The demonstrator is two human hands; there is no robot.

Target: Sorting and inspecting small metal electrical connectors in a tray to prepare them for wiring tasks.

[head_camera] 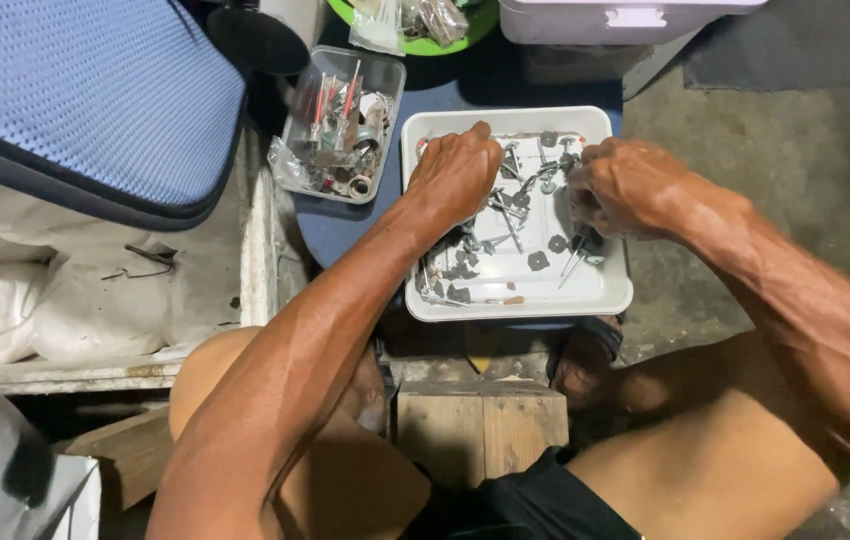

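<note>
Both hands worked inside the white tray (pixel 613 290): the left hand (pixel 455 172) curled over loose screws (pixel 505 215), the right hand (pixel 620 185) pinching a small metal part, which could slip and scatter

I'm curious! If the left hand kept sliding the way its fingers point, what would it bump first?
Probably the far rim of the white tray: the left hand points away from the body, fingertips nearly there. Depth is unclear.

Small grey metal screws and washers (pixel 505 225) scattered loose inside shallow white tray (pixel 613 290).
</note>
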